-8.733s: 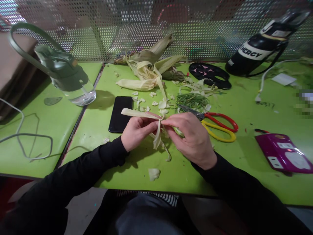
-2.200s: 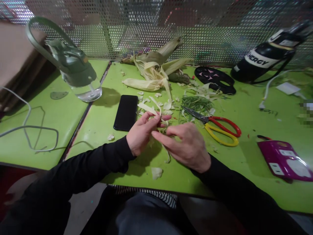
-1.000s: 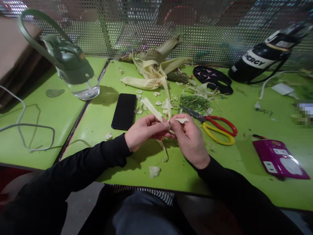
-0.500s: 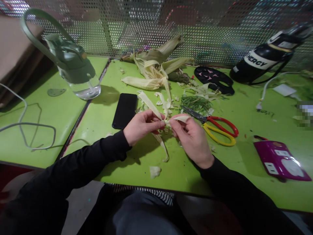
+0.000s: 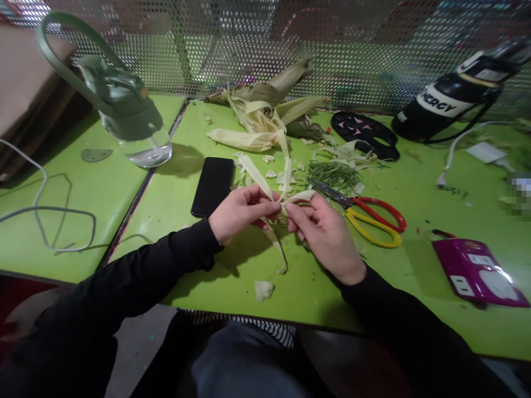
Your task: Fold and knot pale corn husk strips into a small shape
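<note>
Pale strips of corn husk (image 5: 256, 176) meet between my two hands over the green table. My left hand (image 5: 244, 211) pinches them where they cross, thumb against fingers. From the right, my right hand (image 5: 326, 232) grips one strip, which arches over its fingers; its fingertips nearly touch those of the left. One strip stands up towards the back, and another hangs down in front, its curled end near the table. The exact crossing is partly covered by my fingertips. Husk scraps lie around, with a single piece (image 5: 264, 290) near the front edge.
A phone (image 5: 213, 186) lies left of my hands, scissors (image 5: 369, 214) with red and yellow handles to the right. Behind are a husk pile (image 5: 244, 139) and thin green strands (image 5: 338, 174). A clear-bottomed bottle (image 5: 133, 119), black bottle (image 5: 440, 105) and purple socket block (image 5: 477, 271) stand farther out.
The strip in my right hand has shifted and now arches higher over the fingers. The upright strip at the centre looks straighter and longer. Both hands stay in nearly the same place.
</note>
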A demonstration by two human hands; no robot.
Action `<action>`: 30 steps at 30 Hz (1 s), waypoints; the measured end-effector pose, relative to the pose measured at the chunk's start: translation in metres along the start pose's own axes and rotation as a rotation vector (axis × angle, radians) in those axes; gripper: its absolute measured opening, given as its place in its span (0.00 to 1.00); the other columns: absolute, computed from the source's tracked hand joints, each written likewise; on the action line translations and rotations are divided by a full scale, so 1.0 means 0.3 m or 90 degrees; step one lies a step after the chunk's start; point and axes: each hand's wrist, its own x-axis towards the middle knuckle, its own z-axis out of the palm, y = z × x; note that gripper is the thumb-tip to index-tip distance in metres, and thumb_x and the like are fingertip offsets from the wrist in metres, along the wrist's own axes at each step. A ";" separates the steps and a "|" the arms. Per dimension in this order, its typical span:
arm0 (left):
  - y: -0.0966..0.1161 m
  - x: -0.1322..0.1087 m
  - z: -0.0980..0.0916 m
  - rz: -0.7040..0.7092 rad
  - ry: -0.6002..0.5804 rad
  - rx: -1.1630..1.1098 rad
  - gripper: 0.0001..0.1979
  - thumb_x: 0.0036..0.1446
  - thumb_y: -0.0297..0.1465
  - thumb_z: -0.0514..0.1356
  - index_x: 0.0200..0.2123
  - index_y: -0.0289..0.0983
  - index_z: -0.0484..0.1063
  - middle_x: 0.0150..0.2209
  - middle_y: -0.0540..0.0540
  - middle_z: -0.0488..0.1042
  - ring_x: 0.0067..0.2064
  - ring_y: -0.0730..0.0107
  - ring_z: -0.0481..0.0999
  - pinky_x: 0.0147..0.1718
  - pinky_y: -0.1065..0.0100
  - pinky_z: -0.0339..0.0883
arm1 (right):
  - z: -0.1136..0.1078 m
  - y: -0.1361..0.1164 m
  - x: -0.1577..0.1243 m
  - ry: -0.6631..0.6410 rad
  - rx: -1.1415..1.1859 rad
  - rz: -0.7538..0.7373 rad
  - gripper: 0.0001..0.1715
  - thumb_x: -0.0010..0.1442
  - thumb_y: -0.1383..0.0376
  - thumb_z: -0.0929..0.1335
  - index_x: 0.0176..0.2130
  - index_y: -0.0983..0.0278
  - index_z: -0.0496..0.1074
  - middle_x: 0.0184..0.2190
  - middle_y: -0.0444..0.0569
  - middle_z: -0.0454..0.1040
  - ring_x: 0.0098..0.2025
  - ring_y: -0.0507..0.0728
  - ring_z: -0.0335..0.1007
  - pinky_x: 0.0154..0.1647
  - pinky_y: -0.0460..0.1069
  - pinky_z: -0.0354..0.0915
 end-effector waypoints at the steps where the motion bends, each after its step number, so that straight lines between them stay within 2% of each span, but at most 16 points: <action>1: 0.001 0.002 -0.002 0.014 0.022 -0.002 0.04 0.55 0.22 0.62 0.35 0.31 0.70 0.26 0.52 0.71 0.27 0.79 0.74 0.24 0.78 0.66 | -0.004 -0.004 -0.001 -0.003 -0.031 -0.003 0.12 0.64 0.55 0.67 0.38 0.62 0.69 0.22 0.39 0.69 0.20 0.48 0.62 0.20 0.45 0.58; 3: 0.000 0.008 -0.006 0.041 0.064 0.007 0.04 0.56 0.22 0.62 0.35 0.32 0.70 0.26 0.52 0.71 0.27 0.79 0.74 0.24 0.78 0.66 | -0.010 -0.014 -0.006 0.010 -0.130 -0.050 0.11 0.62 0.56 0.68 0.37 0.62 0.70 0.23 0.41 0.71 0.23 0.50 0.65 0.21 0.46 0.60; 6: -0.006 0.017 -0.013 0.070 0.081 0.059 0.04 0.55 0.22 0.62 0.34 0.32 0.70 0.25 0.53 0.70 0.26 0.79 0.73 0.24 0.77 0.67 | -0.014 -0.030 -0.014 0.039 -0.288 -0.197 0.05 0.62 0.62 0.69 0.37 0.61 0.72 0.28 0.44 0.76 0.27 0.52 0.70 0.26 0.48 0.64; 9: -0.020 0.021 -0.019 0.065 0.008 0.125 0.04 0.55 0.22 0.62 0.30 0.32 0.69 0.24 0.53 0.71 0.25 0.80 0.73 0.27 0.75 0.69 | -0.017 -0.037 -0.011 0.052 -0.354 -0.315 0.02 0.61 0.66 0.68 0.36 0.60 0.73 0.33 0.47 0.78 0.34 0.56 0.74 0.35 0.51 0.69; 11: -0.031 0.021 -0.020 0.052 -0.058 0.158 0.05 0.55 0.22 0.62 0.28 0.32 0.68 0.24 0.52 0.72 0.25 0.80 0.73 0.28 0.75 0.69 | -0.020 -0.036 -0.005 0.083 -0.370 -0.346 0.03 0.61 0.66 0.68 0.35 0.59 0.73 0.37 0.51 0.78 0.41 0.59 0.75 0.42 0.55 0.70; 13: -0.036 0.018 -0.020 0.054 -0.100 0.170 0.05 0.55 0.23 0.62 0.28 0.32 0.68 0.23 0.52 0.73 0.25 0.79 0.73 0.29 0.74 0.68 | -0.022 -0.034 -0.001 0.097 -0.366 -0.331 0.03 0.62 0.66 0.67 0.36 0.61 0.73 0.40 0.53 0.77 0.43 0.60 0.75 0.43 0.55 0.71; 17: -0.030 0.008 -0.014 0.057 -0.116 0.150 0.06 0.53 0.25 0.64 0.29 0.32 0.69 0.24 0.51 0.74 0.27 0.78 0.74 0.30 0.74 0.69 | -0.018 -0.028 -0.005 0.097 -0.337 -0.236 0.03 0.64 0.64 0.66 0.37 0.61 0.70 0.33 0.47 0.77 0.31 0.54 0.73 0.29 0.49 0.68; 19: -0.024 0.003 -0.011 0.050 -0.111 0.137 0.08 0.51 0.27 0.66 0.28 0.32 0.69 0.24 0.50 0.74 0.27 0.78 0.74 0.31 0.73 0.69 | -0.016 -0.027 -0.008 0.104 -0.331 -0.213 0.04 0.64 0.62 0.67 0.37 0.60 0.69 0.32 0.46 0.77 0.29 0.53 0.72 0.27 0.48 0.66; 23: -0.020 0.001 -0.012 0.049 -0.104 0.116 0.13 0.48 0.32 0.69 0.27 0.32 0.69 0.23 0.51 0.73 0.26 0.78 0.73 0.30 0.73 0.69 | -0.027 -0.029 -0.002 0.057 -0.277 -0.175 0.06 0.64 0.60 0.67 0.38 0.59 0.69 0.33 0.46 0.76 0.31 0.54 0.72 0.28 0.48 0.66; 27: -0.018 0.007 -0.018 0.027 -0.113 0.091 0.08 0.52 0.27 0.66 0.29 0.31 0.70 0.23 0.51 0.74 0.26 0.79 0.74 0.31 0.73 0.71 | -0.072 -0.043 0.014 -0.049 -0.196 -0.111 0.11 0.61 0.58 0.69 0.42 0.60 0.69 0.35 0.46 0.77 0.35 0.55 0.74 0.33 0.49 0.69; 30: -0.014 0.010 -0.017 0.020 -0.091 0.082 0.05 0.56 0.23 0.62 0.29 0.31 0.69 0.23 0.52 0.73 0.24 0.81 0.73 0.30 0.74 0.70 | -0.108 -0.057 0.020 -0.023 -0.251 -0.123 0.10 0.59 0.60 0.70 0.41 0.59 0.71 0.37 0.48 0.77 0.38 0.58 0.74 0.38 0.53 0.70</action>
